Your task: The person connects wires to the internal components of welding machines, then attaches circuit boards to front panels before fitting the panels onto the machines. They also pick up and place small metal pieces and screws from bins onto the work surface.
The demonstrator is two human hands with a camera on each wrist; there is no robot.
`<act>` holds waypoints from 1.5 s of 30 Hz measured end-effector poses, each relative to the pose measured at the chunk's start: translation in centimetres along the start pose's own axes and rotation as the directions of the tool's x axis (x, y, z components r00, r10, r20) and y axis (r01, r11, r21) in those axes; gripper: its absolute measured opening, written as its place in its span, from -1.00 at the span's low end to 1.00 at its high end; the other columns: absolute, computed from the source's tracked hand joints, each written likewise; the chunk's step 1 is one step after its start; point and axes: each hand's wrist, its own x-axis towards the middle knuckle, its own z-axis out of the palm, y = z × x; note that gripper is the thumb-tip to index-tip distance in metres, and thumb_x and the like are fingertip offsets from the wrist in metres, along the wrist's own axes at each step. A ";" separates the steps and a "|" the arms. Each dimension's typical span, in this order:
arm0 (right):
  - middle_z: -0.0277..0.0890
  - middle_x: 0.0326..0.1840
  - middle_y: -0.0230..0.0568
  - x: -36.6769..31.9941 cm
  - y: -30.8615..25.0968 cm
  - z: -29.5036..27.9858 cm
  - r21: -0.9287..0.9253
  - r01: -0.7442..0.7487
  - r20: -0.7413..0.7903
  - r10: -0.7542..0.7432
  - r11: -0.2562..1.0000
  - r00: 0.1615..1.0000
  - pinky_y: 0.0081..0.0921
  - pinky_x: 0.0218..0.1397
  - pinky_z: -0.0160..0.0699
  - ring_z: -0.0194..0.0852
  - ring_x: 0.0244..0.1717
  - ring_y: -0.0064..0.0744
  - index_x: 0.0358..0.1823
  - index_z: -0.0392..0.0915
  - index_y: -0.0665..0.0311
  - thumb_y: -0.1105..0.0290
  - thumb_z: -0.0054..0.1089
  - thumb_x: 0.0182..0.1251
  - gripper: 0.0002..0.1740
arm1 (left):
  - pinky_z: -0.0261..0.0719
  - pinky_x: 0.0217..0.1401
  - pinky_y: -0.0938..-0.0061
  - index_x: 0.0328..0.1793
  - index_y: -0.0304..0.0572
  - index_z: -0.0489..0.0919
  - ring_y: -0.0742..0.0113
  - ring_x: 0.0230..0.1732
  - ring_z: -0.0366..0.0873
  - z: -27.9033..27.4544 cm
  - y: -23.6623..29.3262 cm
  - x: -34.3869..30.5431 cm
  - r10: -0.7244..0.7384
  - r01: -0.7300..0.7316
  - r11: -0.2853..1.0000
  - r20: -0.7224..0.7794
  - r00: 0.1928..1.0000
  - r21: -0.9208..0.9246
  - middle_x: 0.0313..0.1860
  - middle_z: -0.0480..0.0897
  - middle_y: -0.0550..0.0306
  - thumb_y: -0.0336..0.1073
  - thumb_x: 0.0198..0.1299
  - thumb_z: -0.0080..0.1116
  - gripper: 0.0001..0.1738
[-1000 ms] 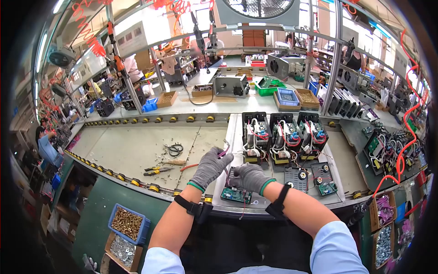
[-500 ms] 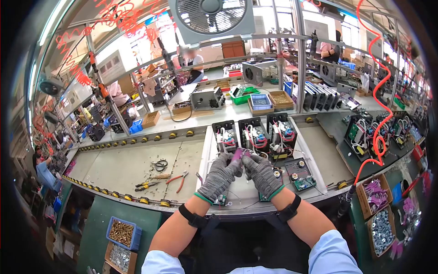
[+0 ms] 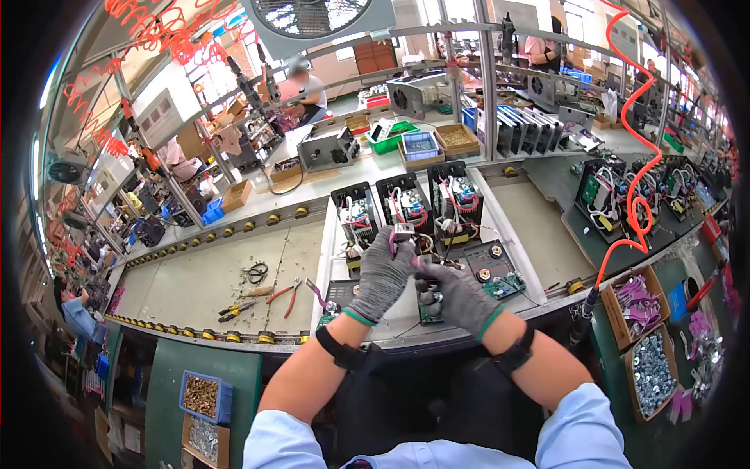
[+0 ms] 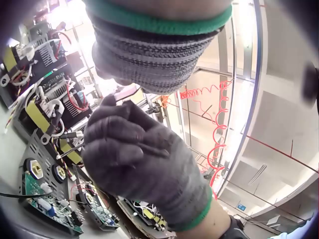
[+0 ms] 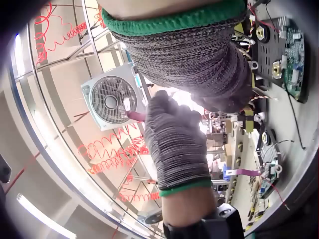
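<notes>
My gloved left hand (image 3: 381,283) pinches a bent metal strip with a purple sleeve (image 3: 403,230), its bare silver end pointing up. Close beside it, my gloved right hand (image 3: 467,298) has its fingers curled, with thumb and fingertips pinching a purple part at the left hand's fingers. In the right wrist view, the purple sleeve (image 5: 136,116) juts from the left hand's fingertips. Behind the hands stand three black-framed modules (image 3: 455,205) with white and red wires. Boards on slotted plates (image 3: 494,270) lie below and to the right, partly hidden by the hands.
Another purple-sleeved strip (image 3: 316,292) lies left of the left hand. Pliers (image 3: 284,291) and loose screws lie on the bench farther left. On the right are boxes of purple strips (image 3: 642,303) and screws (image 3: 653,378), and a hanging red coiled hose (image 3: 639,144).
The view has swung right. My right hand has risen from the circuit board to join the left at the purple-sleeved strip. Over the last half second, the strip's silver end has tipped up.
</notes>
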 end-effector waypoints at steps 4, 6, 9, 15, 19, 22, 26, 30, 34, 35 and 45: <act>0.64 -0.21 -0.22 -2.5 -2.0 -4.8 -0.224 0.107 -0.127 -0.137 0.969 0.982 -0.62 -0.50 0.52 0.53 -0.43 -0.55 0.18 0.52 0.38 0.41 0.20 0.45 -0.66 | 0.64 -0.09 0.29 -0.02 -0.22 0.62 0.13 -0.25 0.70 -0.4 -4.4 0.1 -0.138 0.106 0.979 0.181 0.974 0.177 -0.29 0.72 -0.07 -0.29 0.30 0.17 -0.78; 0.65 -0.21 -0.22 -3.1 -2.3 -4.5 -0.383 0.093 -0.121 -0.150 0.919 0.981 -0.61 -0.48 0.53 0.54 -0.43 -0.56 0.18 0.52 0.38 0.41 0.21 0.46 -0.67 | 0.62 -0.04 0.29 -0.08 -0.24 0.66 0.17 -0.22 0.68 0.3 -4.4 0.2 -0.202 0.135 0.956 0.254 0.946 0.260 -0.29 0.72 -0.03 -0.24 0.23 0.23 -0.75; 0.66 -0.22 -0.26 -3.3 -2.6 -3.4 -0.676 0.074 -0.112 -0.201 0.734 0.973 -0.62 -0.37 0.58 0.52 -0.41 -0.62 0.13 0.56 0.36 0.34 0.22 0.50 -0.70 | 0.61 -0.02 0.26 -0.06 -0.25 0.65 0.10 -0.20 0.68 2.2 -5.9 0.5 -0.292 0.219 0.938 0.274 0.916 0.268 -0.28 0.72 -0.06 -0.21 0.23 0.25 -0.72; 0.62 -0.29 -0.33 -1.5 -3.2 -4.5 -0.876 0.117 -0.019 -0.275 0.469 0.961 -0.49 -0.08 0.59 0.55 -0.26 -0.54 0.03 0.61 0.42 0.26 0.23 0.47 -0.67 | 0.63 0.04 0.05 0.10 -0.23 0.59 -0.16 -0.10 0.71 3.8 -5.8 1.0 -0.234 0.117 0.881 0.208 0.950 0.459 -0.21 0.73 -0.23 -0.18 0.26 0.19 -0.63; 0.66 -0.36 -0.24 -0.9 -3.0 -3.5 -0.976 -0.029 -0.094 -0.298 0.216 0.950 -0.45 -0.12 0.61 0.58 -0.32 -0.50 -0.07 0.62 0.42 0.24 0.21 0.45 -0.68 | 0.64 0.01 0.05 0.12 -0.24 0.57 -0.18 -0.13 0.71 3.6 -6.5 1.0 -0.277 0.124 0.857 0.243 0.929 0.500 -0.23 0.72 -0.24 -0.19 0.29 0.15 -0.64; 0.68 -0.38 -0.08 0.1 -3.0 -3.4 -0.993 0.001 0.038 -0.311 -0.118 0.950 -0.23 -0.12 0.64 0.69 -0.31 -0.17 -0.09 0.63 0.33 0.10 0.19 0.46 -0.62 | 0.65 0.00 0.05 0.10 -0.24 0.56 -0.17 -0.13 0.71 3.3 -6.2 1.0 -0.279 0.131 0.857 0.236 0.931 0.499 -0.24 0.72 -0.25 -0.19 0.30 0.13 -0.65; 0.68 -0.26 0.09 2.2 -2.8 -4.8 -0.900 0.060 0.191 -0.267 -0.431 0.945 -0.03 -0.01 0.62 0.69 -0.16 0.10 -0.08 0.64 0.24 0.05 0.17 0.42 -0.62 | 0.65 0.00 0.04 0.08 -0.23 0.56 -0.17 -0.14 0.72 3.5 -6.3 0.9 -0.281 0.145 0.858 0.214 0.935 0.492 -0.25 0.71 -0.25 -0.19 0.30 0.12 -0.67; 0.68 -0.29 0.09 4.8 -1.6 -6.2 -0.881 0.207 0.359 -0.317 -0.425 0.878 -0.09 -0.05 0.63 0.69 -0.16 0.15 -0.10 0.66 0.27 0.26 0.26 0.36 -0.76 | 0.65 -0.02 0.03 0.08 -0.24 0.56 -0.19 -0.15 0.71 3.6 -6.9 0.8 -0.266 0.149 0.881 0.208 0.941 0.449 -0.27 0.71 -0.25 -0.20 0.30 0.12 -0.67; 0.70 -0.23 0.06 6.4 -1.4 -6.6 -0.893 0.207 0.333 -0.278 -0.398 0.901 -0.11 -0.02 0.64 0.68 -0.11 0.17 -0.05 0.68 0.24 0.26 0.29 0.34 -0.73 | 0.65 -0.05 0.02 0.09 -0.27 0.55 -0.22 -0.18 0.71 3.6 -6.5 0.8 -0.253 0.139 0.878 0.197 0.947 0.459 -0.30 0.70 -0.27 -0.19 0.29 0.12 -0.65; 0.71 -0.21 0.06 6.5 -1.5 -6.6 -0.893 0.230 0.335 -0.229 -0.388 0.914 -0.11 0.00 0.64 0.68 -0.10 0.16 -0.04 0.69 0.23 0.26 0.30 0.33 -0.74 | 0.65 -0.06 0.01 0.09 -0.29 0.54 -0.22 -0.18 0.70 3.6 -6.5 0.8 -0.243 0.125 0.864 0.186 0.952 0.487 -0.30 0.70 -0.29 -0.19 0.28 0.12 -0.64; 0.71 -0.19 0.03 7.6 -1.8 -6.0 -0.737 0.230 0.330 -0.042 -0.636 0.943 -0.09 0.04 0.64 0.68 -0.11 0.12 -0.04 0.72 0.19 0.06 0.35 0.31 -0.62 | 0.65 -0.07 -0.02 0.06 -0.32 0.52 -0.25 -0.19 0.70 3.4 -6.3 0.7 -0.230 0.126 0.884 0.183 0.956 0.450 -0.33 0.69 -0.30 -0.17 0.30 0.13 -0.63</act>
